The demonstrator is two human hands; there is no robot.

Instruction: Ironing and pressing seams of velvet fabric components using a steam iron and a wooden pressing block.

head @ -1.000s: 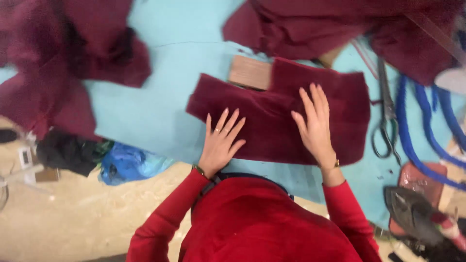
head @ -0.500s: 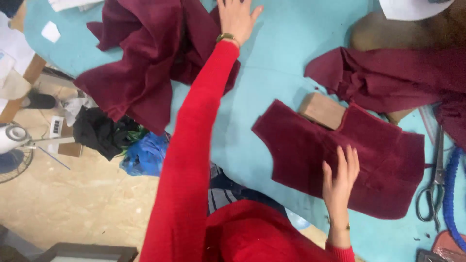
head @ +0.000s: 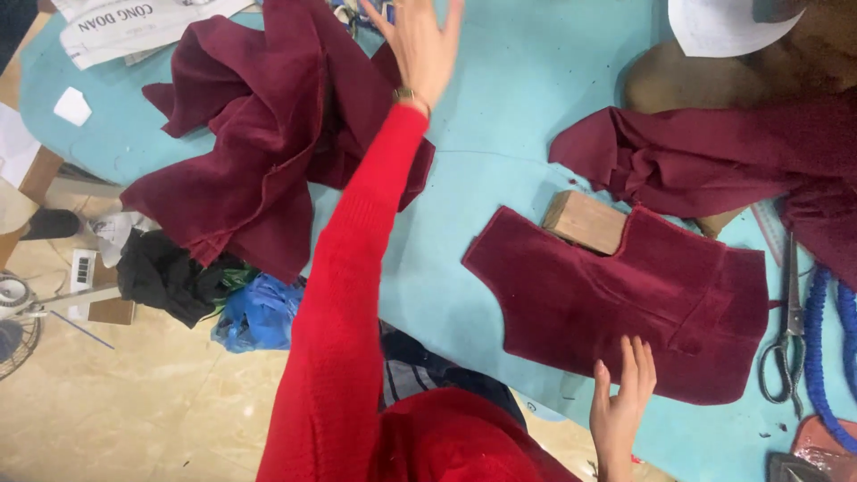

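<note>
Two hands are spread open: the right hand [head: 622,402] is pressed flat on the cut velvet panel [head: 625,303] near the tabletop's [head: 500,134] near edge, pinning it, while the left hand [head: 420,45] is stretched over the heaped velvet [head: 259,143] toward the far edge.

Single view, head-worn camera. Looks steeply down over the wearer's red-sleeved chest onto the worktop [head: 500,134], close enough that both arms fill the lower and middle frame. The worktop's near edge runs diagonally, so the view is rolled; floor shows lower left of it. Left hand [head: 420,45] reaches the top edge of frame, far side of the worktop; right hand [head: 620,402] sits near its near edge. No second view to overlap.
</note>
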